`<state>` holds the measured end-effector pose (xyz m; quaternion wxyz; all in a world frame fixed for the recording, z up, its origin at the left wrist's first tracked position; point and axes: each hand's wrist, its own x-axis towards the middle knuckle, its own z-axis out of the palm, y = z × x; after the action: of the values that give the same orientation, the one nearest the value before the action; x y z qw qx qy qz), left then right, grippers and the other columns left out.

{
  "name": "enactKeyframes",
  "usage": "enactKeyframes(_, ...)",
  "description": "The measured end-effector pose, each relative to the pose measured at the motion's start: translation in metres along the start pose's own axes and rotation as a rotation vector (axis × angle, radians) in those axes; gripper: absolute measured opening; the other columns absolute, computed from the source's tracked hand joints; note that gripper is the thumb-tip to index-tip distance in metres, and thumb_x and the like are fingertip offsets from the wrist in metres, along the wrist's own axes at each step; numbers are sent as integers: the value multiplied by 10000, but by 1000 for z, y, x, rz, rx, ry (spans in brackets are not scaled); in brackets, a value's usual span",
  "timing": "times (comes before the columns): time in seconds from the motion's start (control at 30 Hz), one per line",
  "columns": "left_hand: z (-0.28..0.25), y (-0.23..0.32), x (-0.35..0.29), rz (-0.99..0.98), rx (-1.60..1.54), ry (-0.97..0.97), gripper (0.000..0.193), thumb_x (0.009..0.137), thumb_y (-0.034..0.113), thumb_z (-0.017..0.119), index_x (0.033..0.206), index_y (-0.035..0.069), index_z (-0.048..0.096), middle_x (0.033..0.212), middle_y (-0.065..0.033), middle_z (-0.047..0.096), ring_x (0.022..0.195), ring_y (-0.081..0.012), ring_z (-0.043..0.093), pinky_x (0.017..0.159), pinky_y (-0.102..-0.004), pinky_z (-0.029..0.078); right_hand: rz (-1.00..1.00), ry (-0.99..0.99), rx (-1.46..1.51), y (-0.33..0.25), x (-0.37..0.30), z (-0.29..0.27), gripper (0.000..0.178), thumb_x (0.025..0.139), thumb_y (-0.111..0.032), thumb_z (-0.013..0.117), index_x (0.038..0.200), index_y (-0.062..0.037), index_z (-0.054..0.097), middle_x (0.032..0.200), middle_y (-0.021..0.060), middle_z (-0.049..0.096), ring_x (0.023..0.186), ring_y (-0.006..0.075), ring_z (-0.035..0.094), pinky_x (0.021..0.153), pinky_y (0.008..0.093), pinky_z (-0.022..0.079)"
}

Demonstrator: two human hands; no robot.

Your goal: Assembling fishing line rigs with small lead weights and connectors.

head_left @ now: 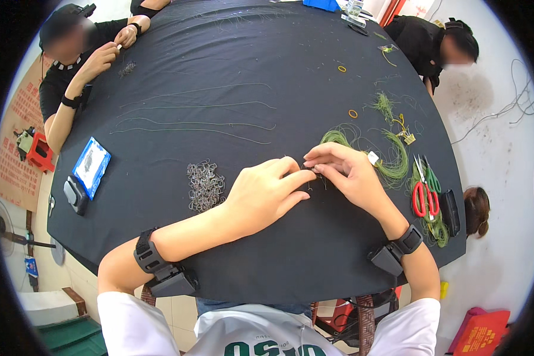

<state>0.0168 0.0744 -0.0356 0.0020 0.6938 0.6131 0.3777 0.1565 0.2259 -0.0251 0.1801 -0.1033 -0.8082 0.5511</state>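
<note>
A tiny dark piece [310, 186], too small to identify surely, is between the fingertips of both hands, just above the worktop [267, 255] in front of the person. The left hand [260, 188] comes in with thumb and forefinger pinched on it, its other fingers curled loosely; the right hand [347, 171] meets it from the other side, thumb and fingertips nearly together, seemingly so both can steady something so fine. To the left, near the left hand, lies a pile of small metal hooks [206, 187], probably placed within easy reach. Green thread [393, 169] lies looped beside the right hand, and farther right are red-handled scissors [425, 199], perhaps kept aside but handy. Beyond the hands, thin strands [202, 107] are spread apart lengthwise, likely to prevent tangling. Farther left lies a blue-and-white packet [92, 167]; a co-worker [71, 65] sits at the far left, another [427, 44] at the far right.
</note>
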Motion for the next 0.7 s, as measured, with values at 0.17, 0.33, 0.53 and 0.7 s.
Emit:
enactKeyframes(0.17, 2, -5, 1, 72, 13, -33, 178, 781, 169, 681, 947, 106, 685, 876, -64, 613, 747, -244, 625, 656, -344, 502, -3, -3, -28, 0, 2, 0, 174, 860, 42, 541, 1028, 44, 588, 989, 118, 640, 970, 190, 642, 839, 292, 524)
enactKeyframes(0.33, 5, -10, 0, -110, -228, 15, 96, 825, 99, 649, 902, 56, 688, 818, -69, 658, 678, -170, 622, 612, -273, 489, -6, 6, -3, 1, 1, 1, 173, 865, 37, 541, 1033, 47, 583, 989, 118, 641, 969, 187, 643, 834, 293, 523)
enactKeyframes(0.53, -10, 0, 3, -399, -650, 5, 127, 891, 95, 597, 936, -4, 663, 856, -43, 672, 658, -53, 565, 542, -187, 437, -34, 107, -44, 8, 1, -1, 211, 865, 31, 546, 1074, 43, 576, 1041, 123, 638, 985, 187, 638, 836, 289, 517)
enactKeyframes(0.7, -21, 1, 5, -470, -820, 22, 139, 913, 98, 570, 954, -5, 655, 863, -57, 663, 656, -61, 559, 518, -181, 425, -59, 228, -34, 15, 2, -1, 258, 861, 44, 538, 1116, 19, 576, 1065, 105, 638, 1004, 181, 625, 834, 284, 518)
